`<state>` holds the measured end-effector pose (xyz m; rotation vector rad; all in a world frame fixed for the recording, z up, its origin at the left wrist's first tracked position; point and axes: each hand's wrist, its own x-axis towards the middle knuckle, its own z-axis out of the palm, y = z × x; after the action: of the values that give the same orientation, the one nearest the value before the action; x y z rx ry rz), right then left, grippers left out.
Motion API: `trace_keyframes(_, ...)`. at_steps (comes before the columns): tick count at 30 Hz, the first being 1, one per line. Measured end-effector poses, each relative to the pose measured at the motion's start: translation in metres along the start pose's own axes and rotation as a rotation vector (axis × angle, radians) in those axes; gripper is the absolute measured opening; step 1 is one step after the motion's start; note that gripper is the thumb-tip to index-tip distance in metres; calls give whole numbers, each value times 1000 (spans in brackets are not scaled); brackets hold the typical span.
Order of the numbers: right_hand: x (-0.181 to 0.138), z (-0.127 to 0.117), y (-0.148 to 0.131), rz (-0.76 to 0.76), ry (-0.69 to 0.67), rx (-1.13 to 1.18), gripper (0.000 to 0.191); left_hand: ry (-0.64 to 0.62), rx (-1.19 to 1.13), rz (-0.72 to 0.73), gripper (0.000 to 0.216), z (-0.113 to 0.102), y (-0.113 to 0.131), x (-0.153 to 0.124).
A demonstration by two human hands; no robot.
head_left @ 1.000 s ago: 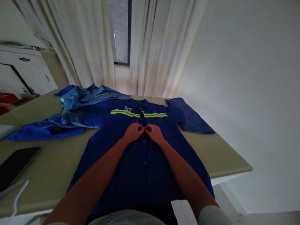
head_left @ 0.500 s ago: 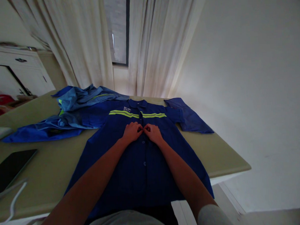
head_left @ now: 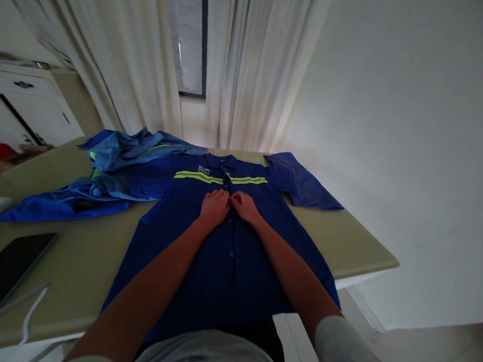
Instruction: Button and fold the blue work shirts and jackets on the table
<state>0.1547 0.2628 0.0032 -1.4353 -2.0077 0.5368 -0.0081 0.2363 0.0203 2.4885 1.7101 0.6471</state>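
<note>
A dark blue short-sleeved work shirt (head_left: 206, 278) lies front side up, collar away from me, with yellow-green and grey stripes across the chest and a white logo. Buttons run down its middle placket. My left hand (head_left: 215, 206) is closed at the placket just below the stripes, its fingertips pinching the shirt's front edge. Right beside it, my right hand (head_left: 245, 206) pinches the same spot from the other side, thumb and forefinger together. The bit of cloth or button between the fingertips is mostly hidden. Below the hands, two buttons show on the placket.
Crumpled blue work clothes (head_left: 124, 151) lie to the left on the beige tabletop (head_left: 80, 262). A folded blue garment (head_left: 309, 183) lies at the right. A black tablet (head_left: 19, 263) and a white cable (head_left: 29, 313) are at the near left. Curtains (head_left: 244, 69) hang behind.
The view has tilted slightly. My left hand has turned a little, with its fingers curled closer to the placket. Both hands stay at the same place on the shirt.
</note>
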Motion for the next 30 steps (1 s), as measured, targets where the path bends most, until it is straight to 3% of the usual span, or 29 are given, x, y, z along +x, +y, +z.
trace_keyframes(8,-6,0,-1,54,38,64,11,-21,18,73,18,1,-6,-2)
trace_keyframes(12,-8,-9,-2,-20,19,9,25,-69,-20,27,24,2,-12,0)
trace_keyframes(14,-12,-17,-5,-45,-21,-73,21,-70,-14,52,25,3,-13,1)
trace_keyframes(17,-30,-29,-16,-24,-126,-236,7,-70,9,97,24,6,-14,1)
trace_keyframes(20,-59,-32,-30,-12,-192,-354,28,-59,3,103,22,9,-14,2)
trace_keyframes(22,-75,-30,-34,2,-143,-375,28,-47,-6,88,26,9,-13,3)
trace_keyframes(26,-82,-27,-26,11,-11,-185,16,-39,12,32,25,5,-5,2)
trace_keyframes(30,-73,-32,-11,18,-21,102,12,-16,5,43,23,-4,6,-14)
